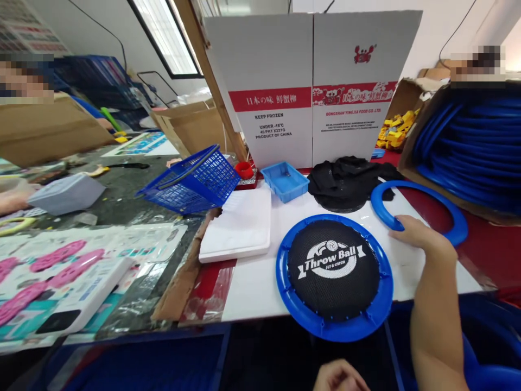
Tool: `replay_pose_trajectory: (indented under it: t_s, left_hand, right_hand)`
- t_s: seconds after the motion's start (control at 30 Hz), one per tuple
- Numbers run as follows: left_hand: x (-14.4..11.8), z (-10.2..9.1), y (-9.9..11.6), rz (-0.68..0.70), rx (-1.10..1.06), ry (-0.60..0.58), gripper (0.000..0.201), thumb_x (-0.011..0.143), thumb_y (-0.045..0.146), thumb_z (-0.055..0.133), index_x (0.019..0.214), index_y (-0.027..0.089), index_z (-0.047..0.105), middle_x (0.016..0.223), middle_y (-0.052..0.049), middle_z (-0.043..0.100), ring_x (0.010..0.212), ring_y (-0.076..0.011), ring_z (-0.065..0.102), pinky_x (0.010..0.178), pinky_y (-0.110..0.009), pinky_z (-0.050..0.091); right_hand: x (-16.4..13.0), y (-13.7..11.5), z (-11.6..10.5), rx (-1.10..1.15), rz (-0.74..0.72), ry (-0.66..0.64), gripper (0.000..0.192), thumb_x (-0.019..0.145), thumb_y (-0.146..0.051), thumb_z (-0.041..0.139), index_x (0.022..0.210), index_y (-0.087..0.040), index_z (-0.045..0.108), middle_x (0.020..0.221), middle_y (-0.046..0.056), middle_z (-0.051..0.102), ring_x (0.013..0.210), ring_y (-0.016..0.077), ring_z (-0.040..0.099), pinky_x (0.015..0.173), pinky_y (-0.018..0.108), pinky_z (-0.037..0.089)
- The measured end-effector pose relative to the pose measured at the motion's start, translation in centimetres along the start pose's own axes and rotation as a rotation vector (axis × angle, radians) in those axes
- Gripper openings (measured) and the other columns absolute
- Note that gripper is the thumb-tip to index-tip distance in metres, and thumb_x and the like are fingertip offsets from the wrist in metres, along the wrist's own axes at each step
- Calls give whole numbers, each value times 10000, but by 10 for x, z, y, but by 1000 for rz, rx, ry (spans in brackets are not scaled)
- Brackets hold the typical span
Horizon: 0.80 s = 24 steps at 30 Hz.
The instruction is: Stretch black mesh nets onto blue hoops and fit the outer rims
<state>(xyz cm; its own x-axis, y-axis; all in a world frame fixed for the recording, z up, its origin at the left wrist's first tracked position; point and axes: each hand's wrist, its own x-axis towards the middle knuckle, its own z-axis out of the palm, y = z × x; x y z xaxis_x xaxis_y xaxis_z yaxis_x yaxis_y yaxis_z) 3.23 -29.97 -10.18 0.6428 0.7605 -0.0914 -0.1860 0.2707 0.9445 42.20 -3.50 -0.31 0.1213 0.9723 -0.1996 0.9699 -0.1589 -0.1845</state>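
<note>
My right hand (412, 231) is closed on the left edge of a plain blue plastic ring (458, 217) lying at the right of the white work surface. In front of me a round disc (334, 266) with a blue rim and black mesh rests at the table's front edge, printed "Throw Ball". My left hand (341, 376) is low at the bottom edge of the view, below the disc and apart from it. Its fingers look curled, and the frame cuts off part of it. Black mesh fabric (345, 182) is heaped behind the disc.
Behind stands a white carton panel (277, 65). A blue tray (285, 187), a tilted blue basket (191, 182) and a white foam block (240, 233) are left of the fabric. At right, a carton holds stacked blue rings (468, 146). A co-worker's hand (16, 198) is far left.
</note>
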Motion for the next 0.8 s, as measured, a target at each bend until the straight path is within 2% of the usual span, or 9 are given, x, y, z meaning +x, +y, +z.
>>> replay_pose_trajectory:
  t_s: [0.03, 0.07, 0.13, 0.23, 0.33, 0.43, 0.5, 0.67, 0.8]
  left_hand:
    - [-2, -1, -10, -19, -115, 186, 702, 873, 876, 644, 934, 194, 798, 916, -167, 798, 842, -301, 784, 766, -409, 600]
    - [-3, -3, -16, -24, -189, 284, 657, 855, 812, 739, 1043, 185, 792, 1041, -182, 808, 963, -309, 783, 870, -418, 596]
    - [-3, -9, -14, 9, -256, 381, 650, 905, 679, 789, 1346, 208, 715, 1241, -188, 785, 1084, -320, 765, 956, -447, 584]
    - [0, -20, 5, 119, -268, 477, 552, 986, 550, 763, 1435, 240, 675, 1388, -157, 738, 1231, -322, 720, 1068, -467, 567]
    - [5, -16, 28, 226, -329, 441, 480, 1050, 539, 676, 1419, 233, 703, 1394, -139, 742, 1270, -322, 708, 1148, -504, 540]
    - [15, 2, 55, 334, -427, 331, 439, 1059, 533, 665, 1360, 221, 731, 1312, -129, 779, 1237, -307, 732, 1143, -503, 563]
    - [24, 16, 79, 380, -507, 299, 395, 1040, 486, 716, 1355, 247, 723, 1308, -109, 785, 1208, -281, 753, 1110, -479, 595]
    - [44, 37, 139, 459, -613, 333, 286, 1009, 389, 790, 1258, 253, 752, 1194, -53, 809, 1105, -209, 785, 1023, -388, 651]
    - [44, 43, 163, 549, -632, 325, 285, 992, 387, 811, 1237, 253, 760, 1230, -55, 802, 1109, -215, 783, 1016, -394, 660]
  right_hand:
    - [-1, 4, -3, -19, 25, -11, 613, 937, -462, 688, 1453, -135, 637, 1536, 253, 624, 1387, 439, 629, 1126, 511, 534]
    - [-3, 6, -6, -39, 41, -16, 558, 946, -439, 680, 1400, -116, 665, 1495, 261, 648, 1351, 430, 653, 1105, 500, 542]
    - [-7, 3, -14, -77, 52, -8, 470, 973, -404, 654, 1339, -112, 691, 1414, 256, 692, 1275, 406, 692, 1049, 473, 560]
    - [-29, -12, -28, -117, 52, 70, 408, 1025, -387, 592, 1319, -123, 694, 1349, 245, 714, 1200, 391, 719, 978, 464, 577]
    - [-81, -38, -45, -54, -106, 251, 464, 1072, -404, 542, 1450, -150, 632, 1355, 223, 709, 1220, 385, 715, 1026, 490, 573]
    - [-144, -66, -67, 119, -386, 472, 622, 1088, -441, 559, 1660, -217, 458, 1451, 186, 679, 1338, 383, 666, 1153, 541, 529]
    - [-178, -82, -83, 219, -537, 521, 675, 1080, -421, 601, 1710, -283, 401, 1554, 152, 636, 1420, 384, 625, 1217, 565, 496]
    - [-215, -109, -116, 312, -794, 355, 667, 1051, -346, 686, 1683, -336, 474, 1587, 93, 651, 1405, 358, 667, 1222, 528, 533]
    - [-221, -131, -131, 360, -905, 200, 604, 1049, -340, 702, 1634, -325, 554, 1543, 79, 695, 1371, 322, 703, 1198, 450, 556]
